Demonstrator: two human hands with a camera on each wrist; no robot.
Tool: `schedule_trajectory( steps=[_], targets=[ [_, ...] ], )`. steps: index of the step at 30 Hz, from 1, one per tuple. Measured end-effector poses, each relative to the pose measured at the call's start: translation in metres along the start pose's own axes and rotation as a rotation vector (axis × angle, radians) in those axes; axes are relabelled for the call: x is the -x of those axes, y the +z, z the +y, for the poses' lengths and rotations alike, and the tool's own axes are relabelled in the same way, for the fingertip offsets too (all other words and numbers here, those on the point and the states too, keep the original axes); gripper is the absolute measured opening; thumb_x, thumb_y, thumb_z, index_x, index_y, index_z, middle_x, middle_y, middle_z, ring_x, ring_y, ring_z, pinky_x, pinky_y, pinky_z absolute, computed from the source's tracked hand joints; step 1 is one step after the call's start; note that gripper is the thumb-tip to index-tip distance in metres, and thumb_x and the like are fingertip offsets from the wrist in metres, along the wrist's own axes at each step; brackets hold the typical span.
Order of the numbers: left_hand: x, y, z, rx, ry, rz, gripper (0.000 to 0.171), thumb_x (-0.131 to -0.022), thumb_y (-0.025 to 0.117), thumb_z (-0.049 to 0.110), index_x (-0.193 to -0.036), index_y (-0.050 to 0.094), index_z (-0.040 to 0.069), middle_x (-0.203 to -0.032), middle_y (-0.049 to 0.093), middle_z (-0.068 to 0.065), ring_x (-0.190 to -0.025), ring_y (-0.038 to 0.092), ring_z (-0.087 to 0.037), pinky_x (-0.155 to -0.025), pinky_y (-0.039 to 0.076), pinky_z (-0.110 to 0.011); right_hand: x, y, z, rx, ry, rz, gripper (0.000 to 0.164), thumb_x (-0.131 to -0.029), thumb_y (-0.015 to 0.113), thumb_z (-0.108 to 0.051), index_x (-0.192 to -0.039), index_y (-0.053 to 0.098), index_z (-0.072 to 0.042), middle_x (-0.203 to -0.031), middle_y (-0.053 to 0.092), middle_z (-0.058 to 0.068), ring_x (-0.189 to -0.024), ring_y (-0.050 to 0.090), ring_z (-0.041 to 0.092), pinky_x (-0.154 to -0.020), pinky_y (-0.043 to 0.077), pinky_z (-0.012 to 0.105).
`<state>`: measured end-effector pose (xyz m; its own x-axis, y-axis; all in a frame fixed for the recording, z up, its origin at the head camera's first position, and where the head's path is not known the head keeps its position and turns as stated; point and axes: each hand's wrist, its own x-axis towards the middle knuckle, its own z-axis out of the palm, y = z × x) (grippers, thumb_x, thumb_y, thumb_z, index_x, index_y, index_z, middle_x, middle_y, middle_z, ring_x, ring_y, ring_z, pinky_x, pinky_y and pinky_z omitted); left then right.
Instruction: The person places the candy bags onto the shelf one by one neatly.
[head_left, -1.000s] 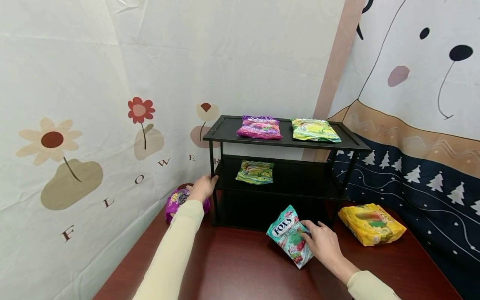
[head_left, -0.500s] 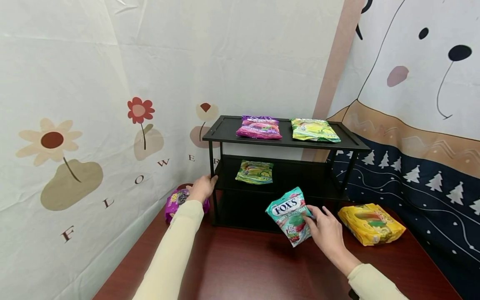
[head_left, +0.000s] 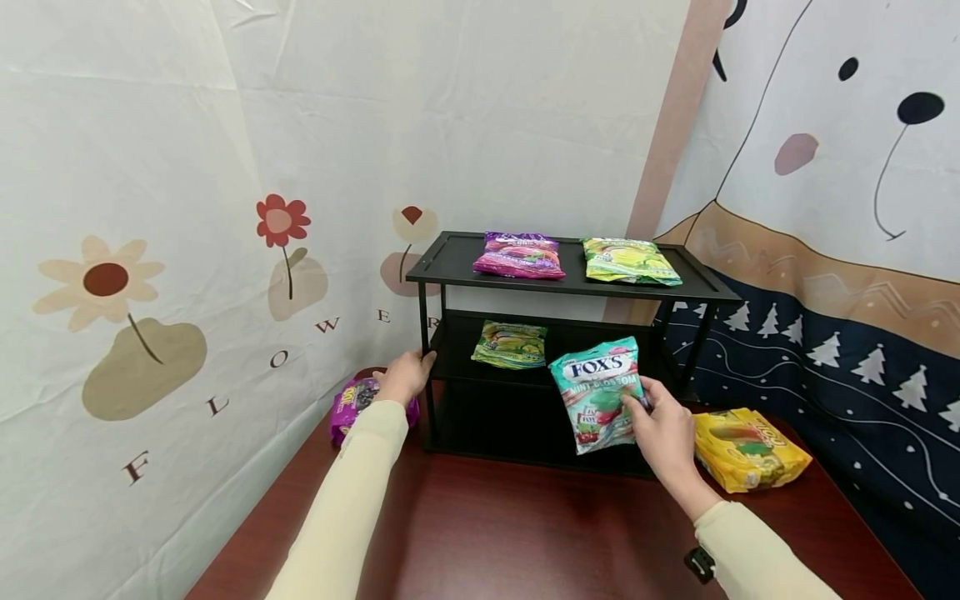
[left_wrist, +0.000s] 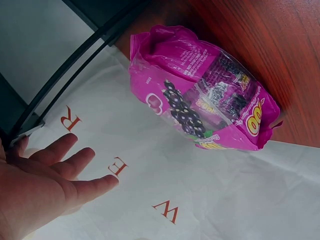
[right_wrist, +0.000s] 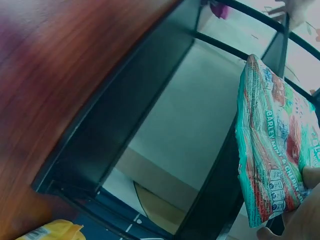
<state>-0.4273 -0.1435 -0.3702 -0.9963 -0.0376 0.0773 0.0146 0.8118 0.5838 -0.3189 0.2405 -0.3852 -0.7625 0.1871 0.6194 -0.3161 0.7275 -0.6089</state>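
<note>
My right hand (head_left: 665,433) pinches the right side of a teal FOX'S candy bag (head_left: 596,392), holding it above the table in front of a black three-tier shelf rack (head_left: 570,287). The bag's back shows in the right wrist view (right_wrist: 272,150). At the rack's left front post, my left hand (head_left: 403,377) grips with the thumb side; its other fingers spread loosely in the left wrist view (left_wrist: 55,185). Behind that hand lies a purple candy bag (left_wrist: 200,95) with dark grapes printed on it, on the table.
On the top tier lie a purple-pink bag (head_left: 519,255) and a yellow-green bag (head_left: 632,261). A green bag (head_left: 510,345) rests on the middle tier. A yellow bag (head_left: 750,450) lies on the reddish-brown table (head_left: 480,533), right of the rack. Printed cloth (head_left: 187,167) hangs behind.
My right hand has lifted the teal candy bag off the table, turned it more upright and carried it towards the middle tier's front. The left hand has stayed at the post.
</note>
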Motion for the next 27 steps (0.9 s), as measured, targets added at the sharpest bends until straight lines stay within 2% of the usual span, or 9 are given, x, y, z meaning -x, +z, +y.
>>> schedule_trajectory(
  steps=[4,8,12,17,20,24,27],
  targets=[
    [-0.001,0.001,0.0,-0.005,0.001,0.003,0.055,-0.108,0.034,0.04,-0.152,0.041,0.008,-0.15,0.043,-0.022,-0.139,0.033,-0.047,-0.106,0.002,-0.077,-0.01,-0.001,-0.003,-0.025,0.078,0.032,0.036,-0.094,0.071,-0.019,-0.124,0.065,-0.001,-0.105,0.073,0.018,-0.079,0.068,0.027,-0.06,0.048,0.024],
    [-0.002,0.001,-0.001,-0.01,0.006,0.007,0.055,-0.108,0.034,0.04,-0.152,0.041,0.008,-0.149,0.043,-0.022,-0.139,0.033,-0.048,-0.106,0.003,-0.078,-0.022,-0.002,-0.006,-0.038,0.163,0.056,0.038,-0.095,0.07,-0.022,-0.125,0.064,0.0,-0.105,0.073,0.019,-0.09,0.067,0.032,-0.074,0.046,0.039],
    [-0.002,0.001,-0.001,-0.011,0.006,0.007,0.055,-0.108,0.033,0.041,-0.152,0.041,0.009,-0.149,0.043,-0.022,-0.139,0.033,-0.048,-0.106,0.003,-0.078,-0.033,-0.003,-0.007,-0.051,0.261,0.054,0.042,-0.097,0.067,-0.025,-0.13,0.061,0.0,-0.113,0.07,0.022,-0.103,0.063,0.037,-0.087,0.043,0.05],
    [-0.001,0.001,0.0,-0.011,0.008,0.009,0.054,-0.108,0.033,0.041,-0.152,0.041,0.01,-0.149,0.044,-0.022,-0.139,0.034,-0.048,-0.106,0.003,-0.077,-0.046,-0.003,-0.006,-0.055,0.364,0.049,0.047,-0.099,0.061,-0.03,-0.135,0.057,0.0,-0.123,0.065,0.023,-0.114,0.057,0.039,-0.097,0.039,0.053],
    [-0.001,0.0,0.001,-0.009,0.007,0.013,0.054,-0.108,0.034,0.041,-0.152,0.042,0.01,-0.149,0.045,-0.022,-0.138,0.035,-0.047,-0.106,0.002,-0.077,-0.054,-0.004,-0.006,-0.01,0.382,0.0,0.05,-0.1,0.059,-0.031,-0.138,0.055,0.001,-0.128,0.062,0.024,-0.118,0.054,0.043,-0.098,0.039,0.055],
    [-0.002,0.002,0.0,-0.007,0.004,0.013,0.054,-0.108,0.034,0.041,-0.152,0.042,0.01,-0.148,0.044,-0.022,-0.138,0.035,-0.048,-0.106,0.002,-0.077,-0.061,-0.008,-0.005,0.125,0.373,-0.164,0.055,-0.1,0.055,-0.031,-0.145,0.048,0.0,-0.139,0.052,0.026,-0.122,0.049,0.048,-0.095,0.04,0.061],
    [-0.003,0.002,-0.001,-0.008,0.0,0.009,0.055,-0.108,0.033,0.042,-0.152,0.041,0.01,-0.149,0.044,-0.022,-0.139,0.034,-0.047,-0.106,0.002,-0.077,-0.062,-0.011,-0.004,0.215,0.282,-0.257,0.055,-0.101,0.052,-0.03,-0.146,0.046,0.002,-0.145,0.045,0.029,-0.125,0.046,0.051,-0.099,0.036,0.065]
  ],
)
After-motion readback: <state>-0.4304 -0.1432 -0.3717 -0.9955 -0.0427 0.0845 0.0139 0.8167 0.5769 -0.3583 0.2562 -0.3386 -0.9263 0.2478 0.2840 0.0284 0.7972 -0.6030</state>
